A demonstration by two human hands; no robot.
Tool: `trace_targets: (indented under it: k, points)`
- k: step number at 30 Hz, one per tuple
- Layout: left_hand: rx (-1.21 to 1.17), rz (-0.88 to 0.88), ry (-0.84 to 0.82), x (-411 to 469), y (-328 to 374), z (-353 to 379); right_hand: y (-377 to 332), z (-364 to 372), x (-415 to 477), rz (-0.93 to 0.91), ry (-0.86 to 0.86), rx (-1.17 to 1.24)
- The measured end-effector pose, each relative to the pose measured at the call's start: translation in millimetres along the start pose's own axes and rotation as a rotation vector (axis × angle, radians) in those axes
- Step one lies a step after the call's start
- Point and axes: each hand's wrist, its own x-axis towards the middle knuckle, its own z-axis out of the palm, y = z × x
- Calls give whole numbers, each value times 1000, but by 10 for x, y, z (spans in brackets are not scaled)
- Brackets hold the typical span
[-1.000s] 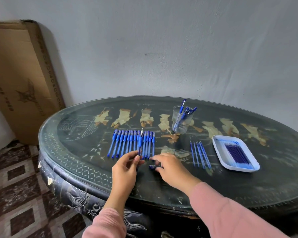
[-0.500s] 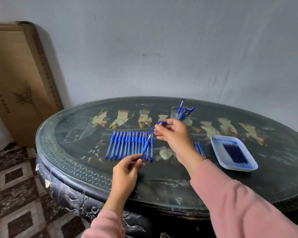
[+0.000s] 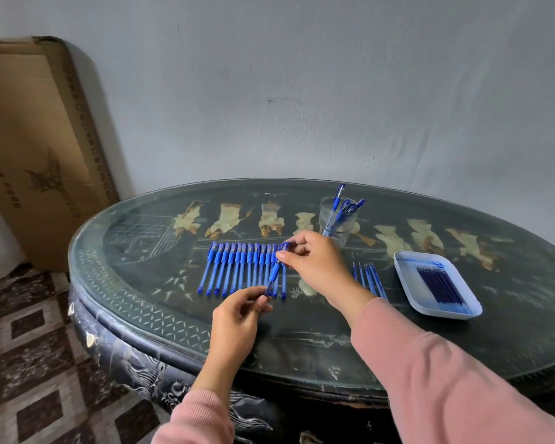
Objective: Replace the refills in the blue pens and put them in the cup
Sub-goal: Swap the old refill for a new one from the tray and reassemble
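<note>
Several blue pens (image 3: 237, 267) lie side by side in a row on the dark oval table (image 3: 302, 331). My left hand (image 3: 237, 318) pinches the lower end of one blue pen (image 3: 273, 277) and holds it tilted above the row. My right hand (image 3: 314, 264) pinches a blue cap (image 3: 284, 246) at that pen's upper end. A clear glass cup (image 3: 337, 224) behind my right hand holds a few blue pens. Several loose refills (image 3: 369, 278) lie right of my right wrist. A white tray (image 3: 407, 274) further right holds dark blue refills (image 3: 439, 283).
A large flat cardboard box (image 3: 36, 149) leans against the wall at the left. The table stands against a grey wall. A brown and white patterned tile floor (image 3: 26, 363) shows at the lower left, below the table's carved edge.
My right hand picked a cap up off the table near the front and carried it to the tip of the pen in my left hand. The left hand has tilted the pen slightly.
</note>
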Motion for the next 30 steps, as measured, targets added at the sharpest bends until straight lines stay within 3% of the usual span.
trace_targets:
  k: [22,30]
  points:
    - [-14,-31,-21,-1,26,-16,90,91,26,69,-20,22]
    - [97,74,7,16,15,5,26,119,-104,54,-42,108]
